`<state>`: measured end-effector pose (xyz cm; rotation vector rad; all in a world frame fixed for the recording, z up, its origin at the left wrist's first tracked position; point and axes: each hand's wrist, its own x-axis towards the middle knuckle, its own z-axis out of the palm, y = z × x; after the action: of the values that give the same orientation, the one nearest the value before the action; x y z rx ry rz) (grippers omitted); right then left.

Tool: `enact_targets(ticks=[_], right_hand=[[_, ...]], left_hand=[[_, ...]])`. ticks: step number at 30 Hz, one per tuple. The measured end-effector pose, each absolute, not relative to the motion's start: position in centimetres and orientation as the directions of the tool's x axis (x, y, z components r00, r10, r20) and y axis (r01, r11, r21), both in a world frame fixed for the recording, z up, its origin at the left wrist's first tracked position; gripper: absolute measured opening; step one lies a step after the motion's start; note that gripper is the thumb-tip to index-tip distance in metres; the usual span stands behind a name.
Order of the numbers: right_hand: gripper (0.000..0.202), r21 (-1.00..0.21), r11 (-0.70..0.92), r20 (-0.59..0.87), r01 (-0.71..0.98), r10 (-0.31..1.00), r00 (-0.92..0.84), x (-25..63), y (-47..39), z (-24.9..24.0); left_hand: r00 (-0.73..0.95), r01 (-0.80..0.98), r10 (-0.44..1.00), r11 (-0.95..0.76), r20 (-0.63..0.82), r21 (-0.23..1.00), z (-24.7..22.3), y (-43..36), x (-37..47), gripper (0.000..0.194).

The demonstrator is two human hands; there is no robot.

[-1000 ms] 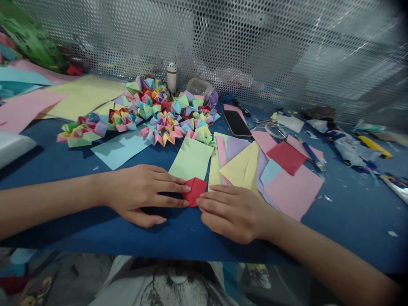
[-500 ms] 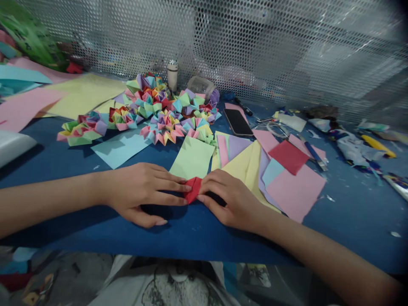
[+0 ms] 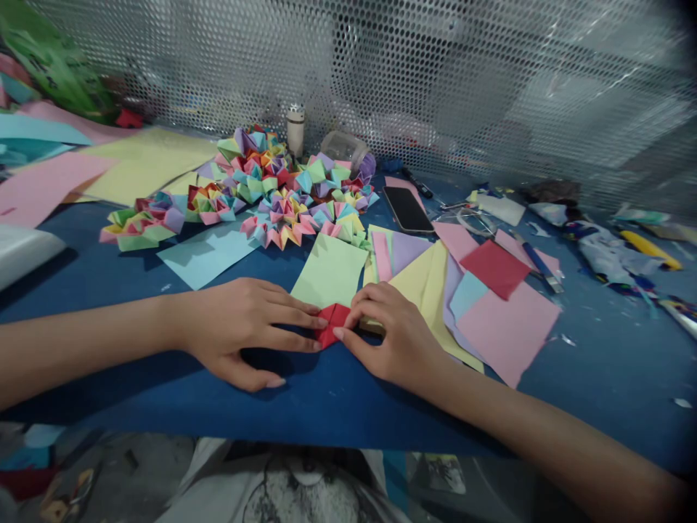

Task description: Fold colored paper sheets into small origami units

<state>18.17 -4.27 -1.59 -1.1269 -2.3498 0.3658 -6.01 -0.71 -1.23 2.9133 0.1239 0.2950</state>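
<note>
A small piece of folded red paper (image 3: pixel 333 319) lies on the blue table between my hands, creases showing across its face. My left hand (image 3: pixel 245 330) rests flat with its fingers stretched out. Two of its fingertips press on the paper's left side, and the thumb stands apart. Thumb and fingers of my right hand (image 3: pixel 389 330) pinch the paper's right edge and cover part of it. Just behind the red paper is a pale green sheet (image 3: pixel 332 269).
Behind my hands sit several many-coloured folded-paper pieces (image 3: pixel 283 211). To the right lie a phone (image 3: pixel 408 209), a pink sheet (image 3: pixel 506 327), a red square (image 3: pixel 494 269) and a blue-handled cutter (image 3: pixel 539 263). A perforated metal panel (image 3: pixel 261 58) closes off the back.
My right fingers have shifted slightly right and curled into a tighter pinch, baring more of the red paper. My left hand has stayed almost still.
</note>
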Motion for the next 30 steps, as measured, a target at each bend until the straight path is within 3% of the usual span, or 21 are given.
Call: enact_targets(ticks=[10,19,30], right_hand=[[0.014,-0.504,0.559,0.251,0.658,0.824,-0.508,18.0,-4.1,-1.1],[0.016,-0.537,0.532,0.215,0.655,0.837,-0.504,17.9,-3.8,-1.1],[0.023,-0.470,0.489,0.167,0.735,0.867,-0.470,18.3,-3.2,-1.3]], left_hand=[[0.973,0.072,0.117,-0.973,0.201,0.219,-1.2,-0.7,-5.9,0.046],[0.966,0.083,0.134,-0.971,0.222,0.223,-1.3,-0.9,-5.8,0.060],[0.978,0.116,0.145,-0.976,0.153,0.182,-0.9,-1.2,-5.4,0.059]])
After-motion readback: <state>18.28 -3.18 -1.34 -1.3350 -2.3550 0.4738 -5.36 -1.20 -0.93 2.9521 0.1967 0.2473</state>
